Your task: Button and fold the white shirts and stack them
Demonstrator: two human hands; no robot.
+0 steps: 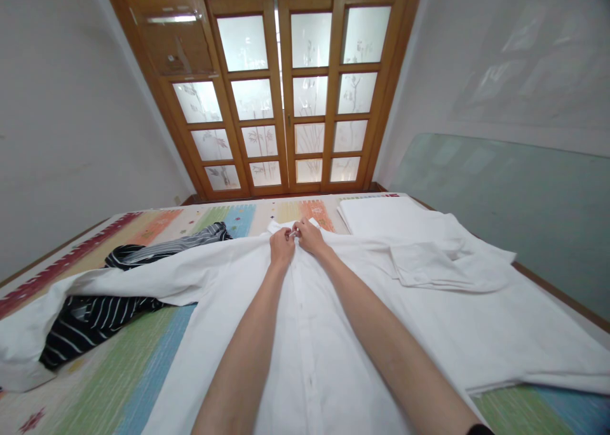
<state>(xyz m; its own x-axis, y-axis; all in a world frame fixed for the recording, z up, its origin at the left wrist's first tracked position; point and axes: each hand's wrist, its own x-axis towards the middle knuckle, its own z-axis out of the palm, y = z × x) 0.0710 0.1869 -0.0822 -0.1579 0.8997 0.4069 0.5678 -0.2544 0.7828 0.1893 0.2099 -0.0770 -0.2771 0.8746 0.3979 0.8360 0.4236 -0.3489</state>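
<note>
A white button-up shirt (pixel 238 333) lies spread face up, its buttoned front running down the middle and one sleeve stretched out to the left. At its collar, my left hand (pixel 282 244) and my right hand (pixel 307 235) meet, the fingers of both closed in a pinch on the top of the front placket. The small part between the fingertips is mostly hidden, so I cannot tell whether a button is there. The other sleeve reaches to the right, its cuff (pixel 424 263) lying on white cloth.
A black-and-white striped garment (pixel 90 327) lies partly under the left sleeve. Folded white cloth (pixel 381 214) is on the right. Beneath everything is a colourful patterned cover (pixel 147 352). Behind stand wooden doors with glass panes (pixel 286 92); a pale glass panel (pixel 505 200) leans at the right wall.
</note>
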